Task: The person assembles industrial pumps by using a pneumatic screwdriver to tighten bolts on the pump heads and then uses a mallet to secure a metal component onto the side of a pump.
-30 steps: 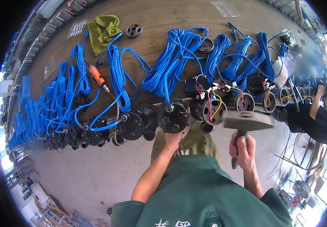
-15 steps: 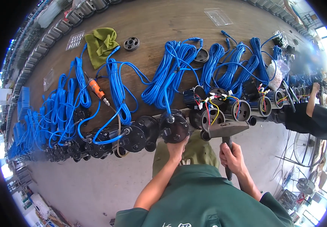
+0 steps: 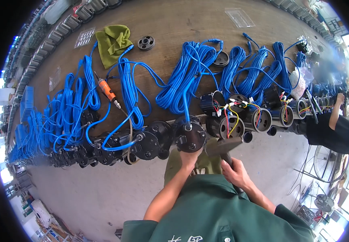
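Observation:
My left hand (image 3: 190, 159) grips the near underside of a black cylindrical housing (image 3: 191, 139) at the table's front edge; most of its fingers are hidden beneath it. A thick blue cable (image 3: 185, 103) rises from a fitting on the housing's round end cover and leads to a large coiled bundle (image 3: 174, 82). Closed around the dark handle of a hammer (image 3: 223, 147), my right hand (image 3: 236, 173) holds the broad grey head just right of the housing. Beside the hammer head lies an open cylinder (image 3: 230, 126) with red, yellow and other wires coming out.
More black housings (image 3: 144, 145) with blue cables line the edge to the left. Open cylinders (image 3: 259, 121) continue to the right, towards another person (image 3: 336, 129). An orange power tool (image 3: 107, 89), a green cloth (image 3: 112, 45) and grey discs (image 3: 146, 42) lie on the table (image 3: 162, 24).
The hammer and my right hand have moved left, closer to the black housing, and the hammer head has tilted. My left hand stays on the housing. The whole view has shifted slightly.

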Demonstrator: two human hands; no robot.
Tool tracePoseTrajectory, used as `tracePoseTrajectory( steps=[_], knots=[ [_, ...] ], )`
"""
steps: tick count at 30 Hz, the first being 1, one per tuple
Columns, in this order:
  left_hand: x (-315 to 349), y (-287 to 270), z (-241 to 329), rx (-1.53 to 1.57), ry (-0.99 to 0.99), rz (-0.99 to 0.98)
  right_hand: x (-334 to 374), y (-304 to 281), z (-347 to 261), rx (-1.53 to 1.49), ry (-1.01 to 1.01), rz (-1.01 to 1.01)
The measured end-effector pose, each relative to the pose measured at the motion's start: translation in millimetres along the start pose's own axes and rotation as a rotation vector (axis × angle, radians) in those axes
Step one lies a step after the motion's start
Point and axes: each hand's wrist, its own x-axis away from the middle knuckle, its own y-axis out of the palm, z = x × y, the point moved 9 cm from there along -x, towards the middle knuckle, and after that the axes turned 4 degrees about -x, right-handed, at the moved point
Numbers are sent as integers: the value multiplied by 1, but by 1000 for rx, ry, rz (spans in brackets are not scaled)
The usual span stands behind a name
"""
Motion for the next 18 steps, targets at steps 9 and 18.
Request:
tracePoseTrajectory(
  steps=[9, 18],
  knots=[
    [17, -1, 54, 302, -363, -284, 30, -32, -47, 410, -414, 207],
    [-2, 1, 8, 28, -107, -202, 15, 27, -38, 708, -659, 49]
  ],
)
